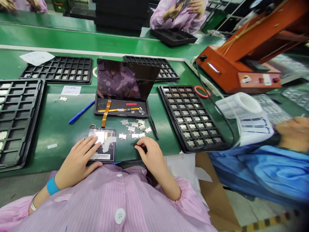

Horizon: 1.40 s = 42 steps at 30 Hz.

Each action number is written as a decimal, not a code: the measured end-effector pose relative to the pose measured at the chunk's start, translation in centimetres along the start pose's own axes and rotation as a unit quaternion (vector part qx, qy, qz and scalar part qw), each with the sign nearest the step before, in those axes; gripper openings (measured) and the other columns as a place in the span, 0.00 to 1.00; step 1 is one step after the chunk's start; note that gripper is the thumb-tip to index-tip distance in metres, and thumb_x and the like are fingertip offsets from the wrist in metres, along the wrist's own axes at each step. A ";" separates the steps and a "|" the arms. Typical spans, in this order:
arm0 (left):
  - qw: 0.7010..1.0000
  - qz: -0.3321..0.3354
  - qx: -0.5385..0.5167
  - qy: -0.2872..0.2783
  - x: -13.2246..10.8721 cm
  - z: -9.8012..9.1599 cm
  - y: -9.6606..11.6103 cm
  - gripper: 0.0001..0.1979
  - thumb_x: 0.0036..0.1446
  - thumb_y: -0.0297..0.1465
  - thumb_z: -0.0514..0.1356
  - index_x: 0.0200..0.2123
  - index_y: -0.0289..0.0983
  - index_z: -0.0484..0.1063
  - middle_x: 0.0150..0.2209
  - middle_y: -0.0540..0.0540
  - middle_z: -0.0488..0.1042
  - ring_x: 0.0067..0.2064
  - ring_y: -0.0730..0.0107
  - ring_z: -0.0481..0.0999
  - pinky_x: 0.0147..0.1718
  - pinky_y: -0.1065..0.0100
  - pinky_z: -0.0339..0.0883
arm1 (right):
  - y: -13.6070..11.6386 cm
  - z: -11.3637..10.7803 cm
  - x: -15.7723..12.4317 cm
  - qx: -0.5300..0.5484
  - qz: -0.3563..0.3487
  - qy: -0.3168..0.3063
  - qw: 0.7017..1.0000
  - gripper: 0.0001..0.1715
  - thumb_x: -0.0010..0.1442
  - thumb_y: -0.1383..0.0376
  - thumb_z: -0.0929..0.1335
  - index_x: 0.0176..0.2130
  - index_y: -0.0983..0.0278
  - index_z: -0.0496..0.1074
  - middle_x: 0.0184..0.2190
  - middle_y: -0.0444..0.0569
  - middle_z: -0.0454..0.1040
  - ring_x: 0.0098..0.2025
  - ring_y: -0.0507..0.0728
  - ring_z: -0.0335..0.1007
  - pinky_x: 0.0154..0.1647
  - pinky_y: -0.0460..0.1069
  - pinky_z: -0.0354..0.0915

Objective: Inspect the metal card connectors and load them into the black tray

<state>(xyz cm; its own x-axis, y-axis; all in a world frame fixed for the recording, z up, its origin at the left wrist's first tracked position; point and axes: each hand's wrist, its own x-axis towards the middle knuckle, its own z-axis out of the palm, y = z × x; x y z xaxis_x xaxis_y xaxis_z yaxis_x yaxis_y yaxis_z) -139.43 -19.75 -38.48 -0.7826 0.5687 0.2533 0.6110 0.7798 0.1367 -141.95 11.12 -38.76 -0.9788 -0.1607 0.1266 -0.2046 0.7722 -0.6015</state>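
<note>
My left hand (78, 159) lies flat with fingers spread on the lower left of a dark circuit board (104, 145) that has a silver shield and white tape. An orange flex cable (105, 114) runs from the board up into an opened tablet (122, 93) whose screen leans back. My right hand (151, 154) rests on the green table with its fingertips pinched round a small dark part (137, 145) that I cannot make out clearly. Several small silver metal pieces (134, 127) lie scattered between the tablet and my right hand.
Black compartment trays sit at left (18, 122), back left (60, 69), behind the tablet (166, 67) and right (191, 117). A blue pen (80, 112) lies left of the tablet. An orange machine (246, 54) stands back right. A person's blue sleeve (265, 170) and a person in pink (181, 14) are nearby.
</note>
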 end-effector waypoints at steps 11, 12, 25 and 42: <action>1.000 -0.014 -0.015 0.016 -0.1 0.5 0.1 0.31 0.64 0.42 0.59 0.65 0.36 0.58 0.65 0.36 0.63 0.65 0.49 0.63 0.63 0.46 0.58 | -1.0 1.5 -0.6 0.073 -0.080 0.055 0.993 0.10 0.67 0.68 0.63 0.39 0.61 0.74 0.35 0.49 0.78 0.40 0.58 0.73 0.44 0.56 0.69; 1.000 -0.014 -0.016 0.017 -0.2 0.5 0.0 0.31 0.64 0.42 0.59 0.65 0.36 0.58 0.65 0.36 0.63 0.65 0.49 0.63 0.63 0.46 0.58 | -1.1 1.5 -0.6 0.077 -0.078 0.060 0.992 0.10 0.66 0.67 0.64 0.38 0.61 0.75 0.35 0.49 0.78 0.39 0.58 0.73 0.44 0.56 0.69; 0.981 -0.061 -0.183 -0.018 8.5 -2.6 3.1 0.08 0.67 0.33 0.57 0.44 0.37 0.73 0.43 0.43 0.77 0.46 0.59 0.75 0.47 0.56 0.71 | 0.0 -1.3 2.5 -0.006 -0.043 0.015 0.999 0.05 0.63 0.69 0.67 0.39 0.61 0.73 0.38 0.51 0.73 0.45 0.61 0.71 0.48 0.58 0.68; 0.768 -0.181 -0.585 0.189 12.9 -5.5 5.5 0.09 0.65 0.35 0.59 0.42 0.37 0.76 0.35 0.45 0.77 0.32 0.72 0.74 0.30 0.70 0.70 | -7.9 -0.4 2.2 0.219 -0.225 -0.196 0.929 0.22 0.63 0.58 0.70 0.55 0.60 0.68 0.47 0.53 0.78 0.46 0.61 0.77 0.45 0.54 0.73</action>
<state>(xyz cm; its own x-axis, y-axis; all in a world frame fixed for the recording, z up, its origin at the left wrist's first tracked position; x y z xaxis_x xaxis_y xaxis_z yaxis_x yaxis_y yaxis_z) -145.53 -9.57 -29.21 -0.9710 0.0809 0.2250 0.2237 -0.0249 0.9743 -142.45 4.94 -33.43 -0.7015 -0.6849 0.1969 -0.4893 0.2620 -0.8318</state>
